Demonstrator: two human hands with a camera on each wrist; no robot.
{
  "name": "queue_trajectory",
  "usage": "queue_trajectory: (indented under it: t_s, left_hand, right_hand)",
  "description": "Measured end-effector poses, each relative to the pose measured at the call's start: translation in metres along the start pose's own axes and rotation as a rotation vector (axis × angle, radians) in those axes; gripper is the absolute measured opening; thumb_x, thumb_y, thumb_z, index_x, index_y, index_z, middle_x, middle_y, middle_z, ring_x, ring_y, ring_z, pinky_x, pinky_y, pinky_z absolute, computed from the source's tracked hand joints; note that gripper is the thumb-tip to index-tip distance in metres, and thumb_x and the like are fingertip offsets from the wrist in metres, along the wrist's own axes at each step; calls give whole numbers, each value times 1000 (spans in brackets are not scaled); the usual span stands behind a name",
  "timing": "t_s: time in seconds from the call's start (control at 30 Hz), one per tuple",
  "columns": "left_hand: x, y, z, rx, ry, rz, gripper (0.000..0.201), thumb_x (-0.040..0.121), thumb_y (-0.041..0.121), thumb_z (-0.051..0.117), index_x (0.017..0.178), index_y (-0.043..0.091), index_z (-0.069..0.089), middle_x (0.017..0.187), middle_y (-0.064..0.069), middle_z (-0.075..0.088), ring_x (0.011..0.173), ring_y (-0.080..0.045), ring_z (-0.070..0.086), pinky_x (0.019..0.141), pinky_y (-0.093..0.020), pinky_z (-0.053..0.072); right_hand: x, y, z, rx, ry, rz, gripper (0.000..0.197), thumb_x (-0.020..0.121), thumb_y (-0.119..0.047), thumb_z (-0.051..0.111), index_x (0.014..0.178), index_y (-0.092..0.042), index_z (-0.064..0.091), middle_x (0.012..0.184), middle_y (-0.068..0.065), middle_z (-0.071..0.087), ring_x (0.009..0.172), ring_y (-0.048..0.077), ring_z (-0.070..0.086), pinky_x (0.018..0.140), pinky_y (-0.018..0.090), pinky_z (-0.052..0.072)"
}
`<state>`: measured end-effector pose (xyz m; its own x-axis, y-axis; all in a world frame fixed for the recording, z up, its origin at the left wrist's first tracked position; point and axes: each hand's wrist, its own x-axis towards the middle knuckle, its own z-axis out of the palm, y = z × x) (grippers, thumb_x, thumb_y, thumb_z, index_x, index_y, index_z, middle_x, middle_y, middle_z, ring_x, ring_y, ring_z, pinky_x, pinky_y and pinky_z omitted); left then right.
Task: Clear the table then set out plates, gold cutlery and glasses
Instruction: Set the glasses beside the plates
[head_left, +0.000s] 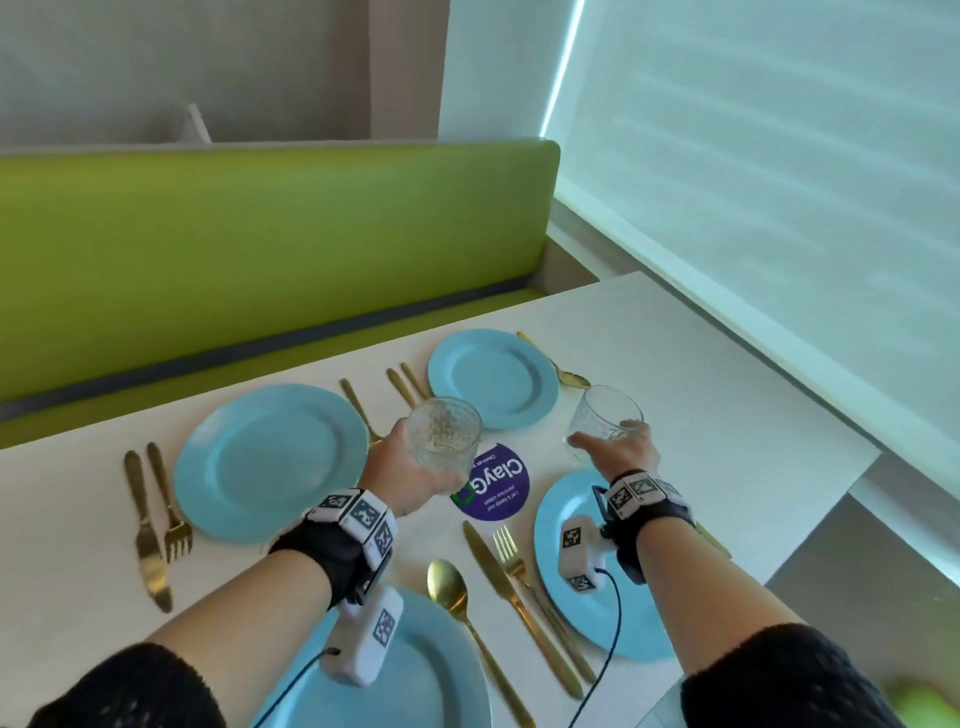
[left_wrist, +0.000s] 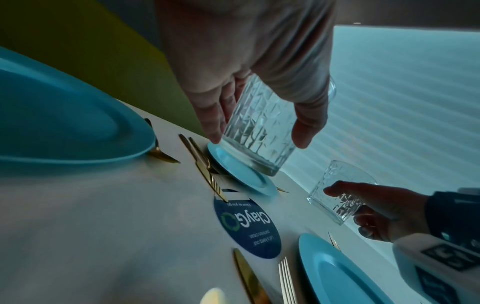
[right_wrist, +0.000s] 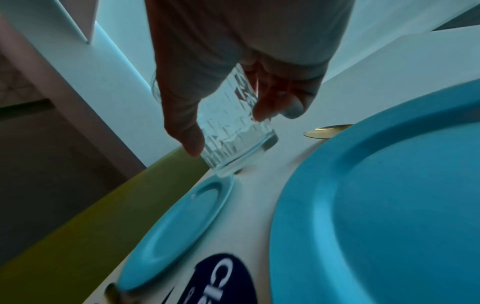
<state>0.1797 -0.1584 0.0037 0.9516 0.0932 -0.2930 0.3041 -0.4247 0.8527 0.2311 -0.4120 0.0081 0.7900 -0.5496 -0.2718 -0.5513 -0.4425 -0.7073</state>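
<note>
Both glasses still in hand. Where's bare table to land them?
Bare table right of the far plate and its spoon, toward the blind. Crowded: the middle, among sticker, plates and cutlery.

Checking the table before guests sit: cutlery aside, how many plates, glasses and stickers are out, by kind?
Blue plates: 4
Glasses: 2
Purple sticker: 1
Total: 7

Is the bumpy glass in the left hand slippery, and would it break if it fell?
The glass probably grips fairly well: its cut ridges give the left hand purchase. It looks like real glass, so likely breakable. Its thick base suggests it stands steadily.
</note>
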Motion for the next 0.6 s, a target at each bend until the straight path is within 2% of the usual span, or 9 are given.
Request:
queue_trajectory:
  t_s: [0.07,0.13,0.23,0.3,0.43,0.6]
  left_hand:
    - [15,3,13,5,-14,-4,93,48,36,87,132,23,47,121,4,64,108,-14,61,90,-25,49]
    - [27,4,25,24,-24,-9,97,41,44,84,128,24,48,118,6,65,108,-15,63,93,-33,53]
    - [43,1,42,57,-34,-26,99,37,48,83,126,24,47,117,6,66,108,-16,64,92,-36,55]
    - [43,2,45,71,-41,-35,95,42,43,85,127,25,46,118,4,65,108,-17,63,92,-35,55]
    - [51,1,55,123,-49,-48,81,56,33,86,126,20,48,118,2,64,106,-17,61,84,-23,49]
    - [57,-1,64,128,-60,-58,82,53,34,87,125,20,49,119,1,64,107,-18,61,89,-26,51]
  right_hand:
    - [24,1,2,-5,3,9,76,66,-33,81,128,-12,42,125,14,57,117,30,53,93,32,44]
    - [43,2,5,-10,5,20,77,65,-33,82,128,-13,42,125,14,57,117,30,54,94,33,44]
    - [65,6,13,-36,-3,20,77,64,-33,82,127,-14,43,124,12,57,116,29,54,91,33,45]
    - [68,10,18,-47,-8,9,77,64,-32,82,127,-15,42,124,11,57,115,28,54,91,33,45]
    - [80,18,26,-29,-8,18,78,64,-29,81,130,-16,41,126,11,55,116,28,54,95,34,45]
    - [88,22,30,6,17,25,77,67,-27,79,132,-17,39,126,11,55,116,28,54,92,31,44]
